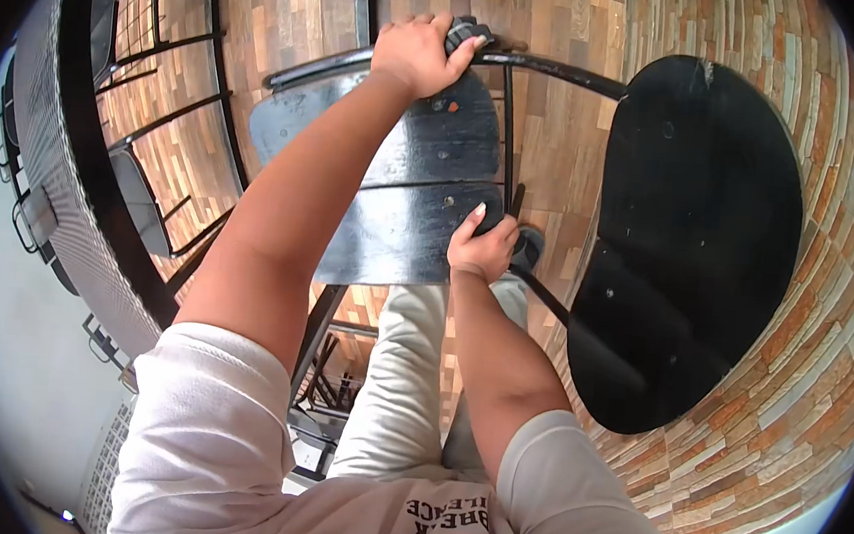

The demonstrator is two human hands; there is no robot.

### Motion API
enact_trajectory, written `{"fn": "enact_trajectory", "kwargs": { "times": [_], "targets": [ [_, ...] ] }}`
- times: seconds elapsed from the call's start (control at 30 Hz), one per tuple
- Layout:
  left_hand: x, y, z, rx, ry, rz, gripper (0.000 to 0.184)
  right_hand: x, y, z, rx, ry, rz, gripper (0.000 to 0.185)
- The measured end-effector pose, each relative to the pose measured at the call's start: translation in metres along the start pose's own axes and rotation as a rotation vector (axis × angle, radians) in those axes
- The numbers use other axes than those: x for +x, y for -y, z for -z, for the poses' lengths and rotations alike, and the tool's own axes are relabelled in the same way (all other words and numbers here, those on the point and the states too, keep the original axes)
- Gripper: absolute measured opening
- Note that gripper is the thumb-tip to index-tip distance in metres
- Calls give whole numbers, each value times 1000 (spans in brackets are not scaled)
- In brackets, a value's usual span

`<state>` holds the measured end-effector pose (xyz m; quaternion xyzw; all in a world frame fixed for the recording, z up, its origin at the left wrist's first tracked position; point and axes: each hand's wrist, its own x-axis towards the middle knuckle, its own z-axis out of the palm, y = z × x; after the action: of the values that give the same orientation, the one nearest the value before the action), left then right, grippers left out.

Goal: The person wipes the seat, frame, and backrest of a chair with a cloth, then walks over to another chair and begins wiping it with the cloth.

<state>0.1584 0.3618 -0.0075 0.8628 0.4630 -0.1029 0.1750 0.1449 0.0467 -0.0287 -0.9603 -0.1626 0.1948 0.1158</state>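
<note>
A tablet-arm chair with a black metal frame stands in front of me; two dark, glossy panels (394, 234) lie side by side on it. Its black, kidney-shaped writing board (694, 248) extends to the right. My left hand (419, 54) is closed at the curved tube along the far edge, with a dark bunched cloth (468, 35) under its thumb and fingers. Nearer to me, my right hand (484, 246) grips the right edge of the near panel, thumb on top; its other fingers are partly hidden.
Black metal chair frames (169, 41) stand at the left beside a long dark-edged partition (101, 201). A stone-patterned wall (788, 396) curves along the right. Below lies a wood-patterned floor (567, 17), and my shoe (529, 247) shows beside the chair.
</note>
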Motion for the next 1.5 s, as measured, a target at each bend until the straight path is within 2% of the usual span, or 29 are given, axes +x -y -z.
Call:
{"fn": "enact_trajectory", "kwargs": {
  "times": [0.07, 0.23, 0.33, 0.37, 0.47, 0.5, 0.6, 0.63, 0.73, 0.77, 0.83, 0.87, 0.93, 1.1, 1.2, 1.23, 1.33, 1.37, 1.47, 1.5],
  "targets": [
    [17, -14, 3, -97, 240, 19, 63, 5, 1, -4, 25, -17, -4, 49],
    [77, -46, -20, -21, 389, 65, 62, 2, 1, 4, 39, 27, -11, 47],
    [102, -74, -20, 156, 708, 113, 58, -2, -3, 5, 23, 27, -7, 47],
    [110, -81, -18, 155, 695, 107, 58, -2, -4, 2, 21, 7, 9, 47],
    [126, -99, -16, 356, 839, 156, 59, 5, -5, -6, 36, -26, 21, 48],
    [130, -99, -23, 357, 840, 150, 59, 3, -5, -5, 45, -17, 18, 48],
    [140, -94, -47, 262, 1022, 138, 62, -2, -7, -5, 50, -5, 8, 47],
    [139, -90, -50, 264, 1023, 137, 62, -1, -7, -4, 48, -7, 10, 47],
    [133, -53, -45, 94, 790, -148, 65, 2, -3, 1, 51, 2, 10, 46],
    [126, -40, -33, 98, 788, -144, 65, 1, -1, 3, 50, 12, -1, 45],
    [101, -12, -2, -127, 780, 26, 81, -1, 0, 4, 54, 27, -10, 44],
    [83, 1, 7, -124, 777, 30, 81, -1, 0, 4, 51, 29, -12, 44],
    [56, 20, 17, -153, 587, -5, 93, -1, -1, 3, 40, 33, -15, 44],
    [60, 11, 7, -234, 564, -23, 91, -1, -5, 0, 30, 13, 4, 43],
    [86, -31, 12, -109, 727, -3, 75, 0, -6, -4, 39, -56, 49, 45],
    [96, -41, 4, -107, 731, -12, 75, 0, -6, -4, 37, -60, 40, 45],
    [131, -66, -42, 173, 851, -154, 51, 0, -8, -5, 49, -31, 28, 46],
    [132, -74, -48, 178, 859, -166, 51, -2, -9, -5, 46, -32, 13, 46],
    [136, -94, -64, 231, 839, 123, 39, 0, -9, -4, 58, -48, 53, 47],
    [139, -94, -71, 234, 841, 116, 39, 2, -8, -3, 58, -51, 46, 47]
  ]
}}
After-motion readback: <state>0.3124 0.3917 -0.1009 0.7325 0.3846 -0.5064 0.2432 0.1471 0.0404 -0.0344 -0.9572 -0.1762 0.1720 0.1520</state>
